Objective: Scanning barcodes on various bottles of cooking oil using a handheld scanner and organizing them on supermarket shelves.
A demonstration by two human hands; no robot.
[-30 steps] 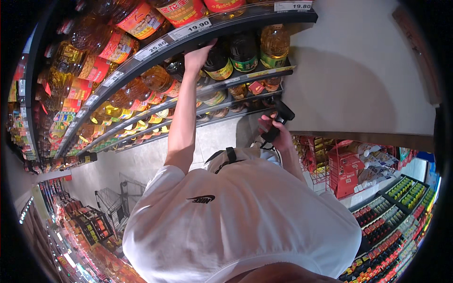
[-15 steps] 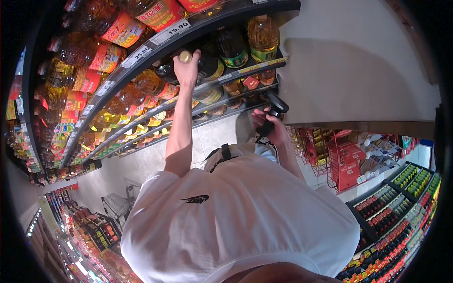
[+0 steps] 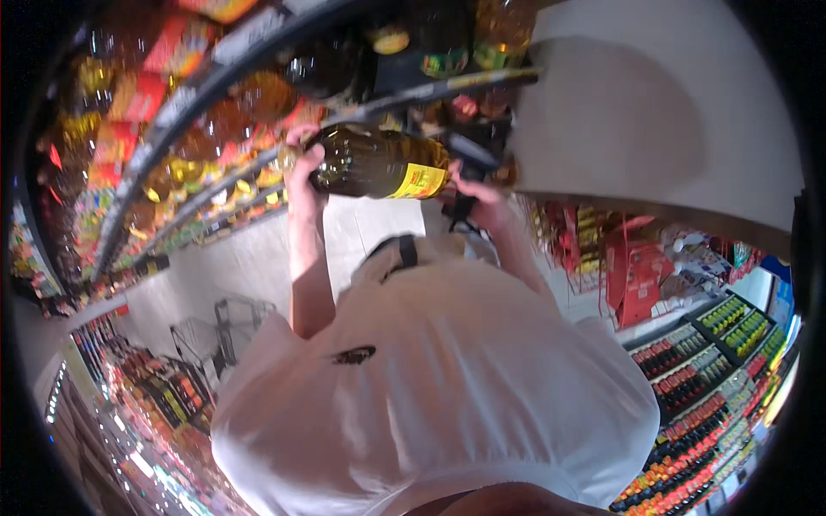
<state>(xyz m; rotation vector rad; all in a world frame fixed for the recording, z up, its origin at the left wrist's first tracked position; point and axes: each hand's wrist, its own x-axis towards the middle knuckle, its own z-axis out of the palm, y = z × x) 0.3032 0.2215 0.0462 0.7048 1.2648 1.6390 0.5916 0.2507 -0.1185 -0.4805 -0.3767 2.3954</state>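
Note:
A large dark bottle [image 3: 366,163], apparently cooking oil, with a yellow label lies on its side in the air in front of the shelves. My left hand [image 3: 305,176] is closed around its neck end. At the bottle's base is my right hand [image 3: 478,191], its fingers wrapped round the handle of a black handheld scanner [image 3: 473,153]. Some of those fingers meet the bottle's lower end; motion blur hides whether they press on it. On the shelf above stand dark bottles [image 3: 323,69] and a golden oil bottle [image 3: 502,34].
Curved shelf edges [image 3: 396,101] run close beyond my hands, with rows of oil bottles to the left. A pale wall panel [image 3: 637,112] stands to the right. Red wire racks [image 3: 594,267] and stocked shelves [image 3: 714,370] lie at the lower right; a shopping cart [image 3: 224,331] is at the left.
My left hand has drawn the dark bottle off the shelf, down toward me, and it now lies sideways. My right hand, still gripping the scanner, has come to the bottle's base.

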